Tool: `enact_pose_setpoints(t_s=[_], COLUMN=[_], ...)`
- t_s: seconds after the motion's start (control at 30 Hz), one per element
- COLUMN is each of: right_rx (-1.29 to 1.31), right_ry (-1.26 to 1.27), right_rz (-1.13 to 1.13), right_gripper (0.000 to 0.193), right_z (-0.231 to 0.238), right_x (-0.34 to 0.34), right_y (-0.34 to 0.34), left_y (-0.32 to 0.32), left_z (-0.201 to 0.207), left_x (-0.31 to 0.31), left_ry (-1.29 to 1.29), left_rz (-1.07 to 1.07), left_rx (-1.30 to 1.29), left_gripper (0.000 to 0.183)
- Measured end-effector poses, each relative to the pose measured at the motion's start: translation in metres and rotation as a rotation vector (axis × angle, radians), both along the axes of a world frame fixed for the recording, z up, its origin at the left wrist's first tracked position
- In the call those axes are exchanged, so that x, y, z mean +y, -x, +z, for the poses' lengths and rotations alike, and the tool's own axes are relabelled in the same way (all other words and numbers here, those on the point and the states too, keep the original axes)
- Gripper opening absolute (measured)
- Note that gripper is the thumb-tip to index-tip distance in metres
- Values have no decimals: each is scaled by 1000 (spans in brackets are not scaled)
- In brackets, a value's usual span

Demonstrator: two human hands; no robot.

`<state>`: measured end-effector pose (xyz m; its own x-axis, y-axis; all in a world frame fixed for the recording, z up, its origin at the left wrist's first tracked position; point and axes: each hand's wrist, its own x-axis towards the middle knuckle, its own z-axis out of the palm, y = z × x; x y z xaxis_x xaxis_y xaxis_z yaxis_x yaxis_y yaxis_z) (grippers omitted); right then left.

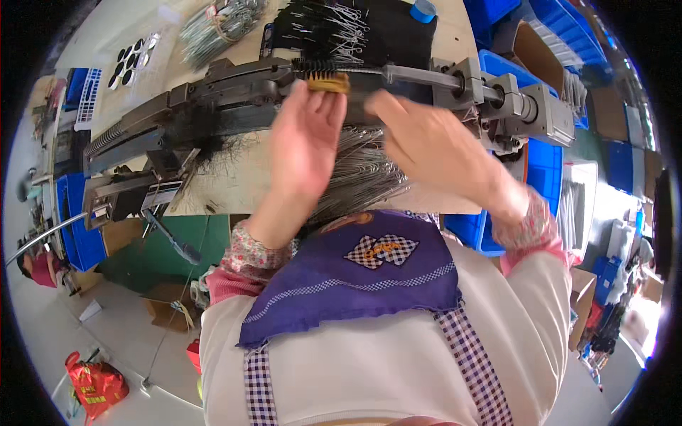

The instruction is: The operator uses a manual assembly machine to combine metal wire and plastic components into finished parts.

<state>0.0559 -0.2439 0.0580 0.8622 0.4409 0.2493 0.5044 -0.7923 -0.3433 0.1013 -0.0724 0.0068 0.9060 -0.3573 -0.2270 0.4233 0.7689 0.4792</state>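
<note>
My left hand is raised palm-up at the middle of a long metal machine. Its fingers are closed at a small yellow-brown piece. Black bristles stand in a row just above that piece, in line with a thin metal rod running to the right. My right hand is a little to the right, near the machine's spindle. Motion smears its fingertips, so whether they hold anything cannot be made out. Below both hands lies a pile of thin metal wires.
A bundle of wires and a black cloth with looped wire pieces lie at the back. A blue tape roll sits there too. Loose black bristles cling to the machine's left part. Blue bins stand at the right.
</note>
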Motion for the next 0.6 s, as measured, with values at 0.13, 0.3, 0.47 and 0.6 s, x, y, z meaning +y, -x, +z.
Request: enact_pose_setpoints(t_s=[0.13,0.3,0.47,0.6], right_rx=[290,176,238,274], right_ry=[-90,-2,-189,-352], right_rz=[-80,59,73,-71], right_gripper=[19,21,28,33], right_z=[-44,-68,-65,-50], right_x=[-31,-39,-50,-55], right_y=[47,41,40,52], left_y=[24,63,89,134], left_z=[-30,7,-24,-63], left_x=[-17,44,179,318], left_ry=[-19,-88,-2504,-2438], left_rz=[-46,-220,624,547], left_rx=[105,-131,-935,366], left_gripper=[21,41,67,76])
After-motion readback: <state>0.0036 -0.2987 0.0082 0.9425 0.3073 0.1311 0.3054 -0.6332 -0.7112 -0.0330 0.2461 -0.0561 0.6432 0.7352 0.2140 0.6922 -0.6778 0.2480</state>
